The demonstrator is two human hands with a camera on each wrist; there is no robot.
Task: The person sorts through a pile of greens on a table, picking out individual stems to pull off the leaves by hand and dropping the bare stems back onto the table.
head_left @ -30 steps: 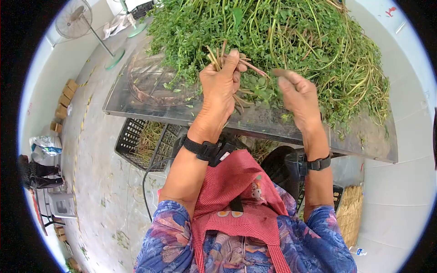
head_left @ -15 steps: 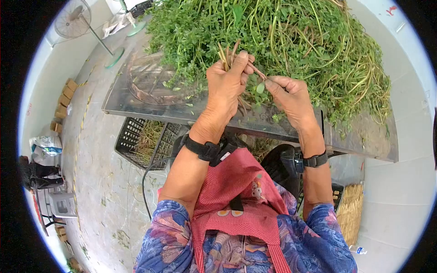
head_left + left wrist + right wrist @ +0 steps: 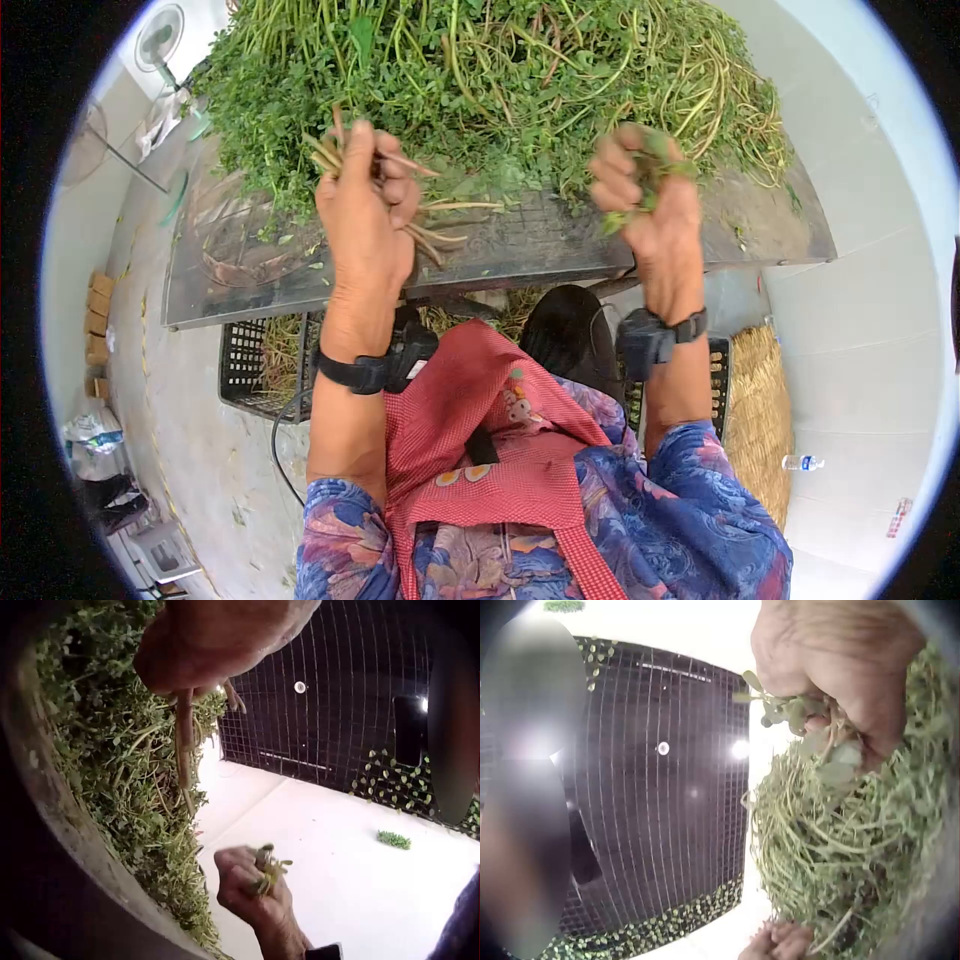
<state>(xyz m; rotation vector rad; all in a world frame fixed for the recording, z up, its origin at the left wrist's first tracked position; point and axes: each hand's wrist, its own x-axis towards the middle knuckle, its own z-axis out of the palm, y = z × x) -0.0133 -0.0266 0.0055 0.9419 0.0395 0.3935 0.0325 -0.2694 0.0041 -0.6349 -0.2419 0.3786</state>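
My left hand (image 3: 368,215) grips a bunch of bare, brownish stems (image 3: 437,237), whose ends stick out on both sides of the fist. In the left wrist view a few of these stems (image 3: 184,742) hang below the fingers. Off to the right, my right hand (image 3: 660,205) curls round leafy green sprigs (image 3: 655,160). Small rounded leaves (image 3: 787,712) poke out from its fingers in the right wrist view. Both hands are over the near part of the table (image 3: 560,240), in front of a big heap of leafy green plants (image 3: 480,90).
Beneath the table stands a black plastic crate (image 3: 240,375) with stems in it. A straw bundle (image 3: 760,410) and a plastic bottle (image 3: 803,463) are at the right. Standing fans (image 3: 160,38) and cardboard boxes (image 3: 98,310) are on the left.
Half a second ago the right fingers were at the end of a stem from the left hand's bunch. Now the hands are far apart, and leafy sprigs show in the right hand. The head view has shifted.
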